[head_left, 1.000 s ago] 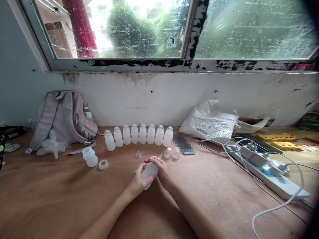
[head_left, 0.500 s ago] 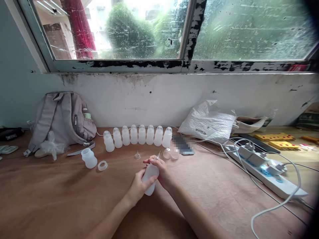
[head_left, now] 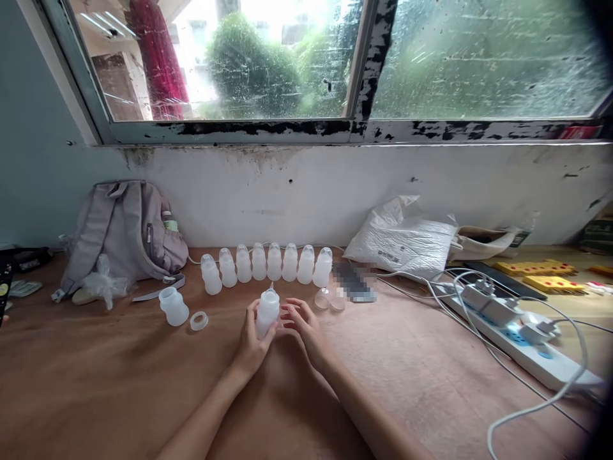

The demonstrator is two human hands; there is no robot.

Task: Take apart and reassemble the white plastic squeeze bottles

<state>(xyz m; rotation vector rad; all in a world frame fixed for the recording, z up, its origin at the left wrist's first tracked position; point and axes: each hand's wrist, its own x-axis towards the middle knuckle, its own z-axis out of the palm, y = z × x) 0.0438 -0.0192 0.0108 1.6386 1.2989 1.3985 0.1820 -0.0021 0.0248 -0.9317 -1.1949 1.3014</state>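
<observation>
Here, head view: my left hand (head_left: 251, 342) grips the upright bottle (head_left: 267, 311) mid-table, toward the far edge; my right hand (head_left: 302, 324) hovers open beside it. I should steady its base, clear of the bottle row (head_left: 267, 263).

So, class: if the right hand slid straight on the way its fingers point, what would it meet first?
Probably the bottle held upright by the left hand; the right hand points left toward it, just apart, though depth is unclear.

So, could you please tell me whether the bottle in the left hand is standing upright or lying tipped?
Upright: the bottle stands base-down on the table, teat pointing up, left hand around it.
</observation>
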